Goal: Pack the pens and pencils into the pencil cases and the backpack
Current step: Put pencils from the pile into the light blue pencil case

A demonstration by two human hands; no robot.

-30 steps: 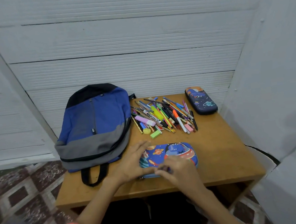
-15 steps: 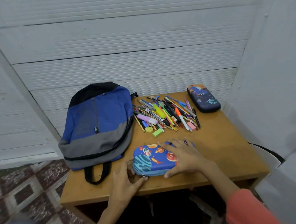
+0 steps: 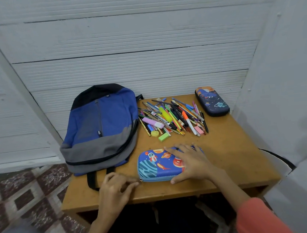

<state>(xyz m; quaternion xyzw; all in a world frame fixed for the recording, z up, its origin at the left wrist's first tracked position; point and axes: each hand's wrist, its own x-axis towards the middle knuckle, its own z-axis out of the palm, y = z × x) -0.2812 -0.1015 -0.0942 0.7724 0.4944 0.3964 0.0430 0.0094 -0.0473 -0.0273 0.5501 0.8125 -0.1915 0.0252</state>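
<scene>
Wooden bench [image 3: 229, 165], white wall behind. Blue case [image 3: 154, 165] lies near the front edge and looks zipped. The right hand [image 3: 190, 163] presses flat on it, and the left hand [image 3: 115, 192] pinches its zip [image 3: 141, 180]. Behind it the pens [image 3: 171, 118] lie unpacked. The dark case [image 3: 212, 101] behind-right and the backpack [image 3: 100, 127] to its left look closed.

White walls [image 3: 140, 32], tiled floor [image 3: 24, 196], wooden table [image 3: 238, 155]

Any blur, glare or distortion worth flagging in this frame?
Head view: the left hand is motion-smeared at the fingertips beside the blue pencil case; the pen pile is sharp; the wall leans at the sides, wide-angle; light dim and even, no glare.
</scene>
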